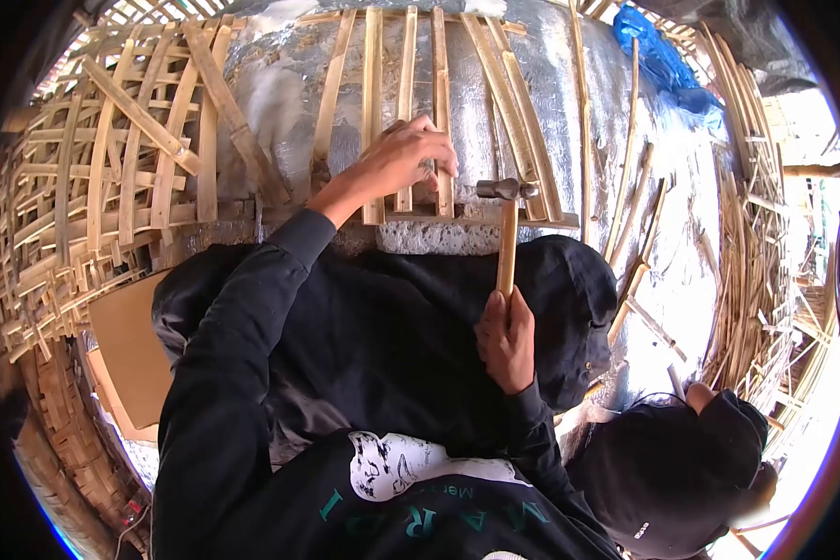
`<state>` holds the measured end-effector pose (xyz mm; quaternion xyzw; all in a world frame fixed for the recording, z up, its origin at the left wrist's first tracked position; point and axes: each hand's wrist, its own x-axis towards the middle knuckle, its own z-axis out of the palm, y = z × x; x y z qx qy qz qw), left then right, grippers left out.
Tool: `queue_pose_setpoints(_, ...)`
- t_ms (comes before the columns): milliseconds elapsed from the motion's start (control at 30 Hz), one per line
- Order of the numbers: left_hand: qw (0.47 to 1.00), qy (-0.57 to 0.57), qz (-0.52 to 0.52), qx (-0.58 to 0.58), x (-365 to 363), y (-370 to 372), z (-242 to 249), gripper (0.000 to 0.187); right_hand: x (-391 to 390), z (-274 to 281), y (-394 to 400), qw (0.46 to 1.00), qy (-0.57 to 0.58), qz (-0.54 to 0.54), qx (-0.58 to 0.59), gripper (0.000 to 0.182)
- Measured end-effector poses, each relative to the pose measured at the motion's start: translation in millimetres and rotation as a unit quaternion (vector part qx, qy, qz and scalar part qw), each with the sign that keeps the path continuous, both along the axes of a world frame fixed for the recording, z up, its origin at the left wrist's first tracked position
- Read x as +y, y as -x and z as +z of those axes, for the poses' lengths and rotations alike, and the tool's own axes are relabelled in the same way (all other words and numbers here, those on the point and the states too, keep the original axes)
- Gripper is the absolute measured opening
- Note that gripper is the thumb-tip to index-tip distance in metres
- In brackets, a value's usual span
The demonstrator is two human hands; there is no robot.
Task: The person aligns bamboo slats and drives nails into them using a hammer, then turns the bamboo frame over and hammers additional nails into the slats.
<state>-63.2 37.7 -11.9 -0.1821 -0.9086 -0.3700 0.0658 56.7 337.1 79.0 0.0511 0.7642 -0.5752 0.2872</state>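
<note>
My right hand (pixel 507 341) is wrapped round the wooden handle of a hammer (pixel 509 243), whose metal head points away from me, just above the near ends of the right-hand slats. Over a bamboo slat (pixel 441 75) near the middle, my left hand (pixel 409 157) has its fingers curled and pinched together. Whatever they may hold is too small to make out. Several more bamboo slats (pixel 372 93) run away from me, side by side. Their near ends lie on a bamboo crosspiece (pixel 476 220), with a pale rough block (pixel 439 239) under it.
Lattice pieces of bamboo (pixel 112 177) are piled at the left, above a cardboard sheet (pixel 131 345). Loose sticks (pixel 630 201) and a blue plastic sheet (pixel 658 56) lie to the right. A bundle of bamboo strips (pixel 742 261) stands beyond. Another person (pixel 663 467) sits close at lower right.
</note>
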Motion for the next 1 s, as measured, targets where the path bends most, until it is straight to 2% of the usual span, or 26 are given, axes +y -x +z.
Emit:
queue_pose_setpoints(67, 0.999, -0.002, 0.004, -0.033, 0.4, -0.5, 3.3, 0.028, 4.3, -14.2, -3.1, 0.984, -0.062, 0.090, 0.140, 0.028)
queue_pose_setpoints(100, 0.999, -0.001, 0.001, -0.033, 0.1, -0.9, 2.0, 0.028, 4.4, -8.4, -0.3, 0.975, -0.080, 0.125, 0.167, 0.026)
queue_pose_setpoints(167, 1.000, 0.003, -0.001, 0.002, -0.9, 0.2, -0.8, 0.027, 7.6, 2.3, 7.9, 0.967, -0.102, 0.128, 0.195, 0.025)
queue_pose_setpoints(233, 1.000, 0.001, -0.001, -0.009, -0.4, 1.6, 2.9, 0.028, 5.5, 9.2, 10.2, 0.945, -0.128, 0.127, 0.271, 0.022)
queue_pose_setpoints(267, 1.000, 0.000, -0.001, -0.024, -0.2, -0.2, 3.9, 0.028, 2.0, 14.0, 9.5, 0.945, -0.129, 0.131, 0.269, 0.022)
queue_pose_setpoints(333, 1.000, 0.005, -0.002, -0.017, -1.9, 0.0, 0.3, 0.027, -5.5, 22.0, 8.5, 0.923, -0.177, 0.096, 0.327, 0.020)
queue_pose_setpoints(400, 1.000, 0.010, -0.008, -0.003, -1.2, 2.5, 1.2, 0.027, 0.3, 15.8, 11.9, 0.926, -0.191, 0.120, 0.303, 0.020)
queue_pose_setpoints(467, 1.000, 0.007, -0.004, -0.019, -2.1, 0.9, 2.7, 0.025, 4.3, 14.0, 15.4, 0.909, -0.206, 0.194, 0.307, 0.019)
queue_pose_setpoints(600, 0.999, 0.004, -0.002, -0.040, -2.0, -1.5, 1.2, 0.024, -4.4, 25.6, 12.8, 0.899, -0.221, 0.153, 0.345, 0.019)
queue_pose_setpoints(667, 1.000, 0.008, 0.000, -0.019, -2.2, 0.5, 1.2, 0.024, -2.8, 19.9, 14.6, 0.917, -0.212, 0.145, 0.305, 0.020)
queue_pose_setpoints(733, 1.000, 0.007, -0.005, -0.013, -1.2, 1.8, 1.3, 0.025, 1.0, 19.4, 21.1, 0.890, -0.236, 0.225, 0.320, 0.019)
queue_pose_setpoints(933, 1.000, 0.022, 0.014, 0.002, -1.1, -0.3, -1.9, 0.027, -9.2, 28.0, 15.3, 0.915, -0.209, 0.159, 0.306, 0.020)
queue_pose_setpoints(1000, 1.000, 0.007, -0.003, -0.003, -1.6, 1.8, -0.3, 0.028, -3.9, 27.1, 19.8, 0.887, -0.235, 0.232, 0.322, 0.020)
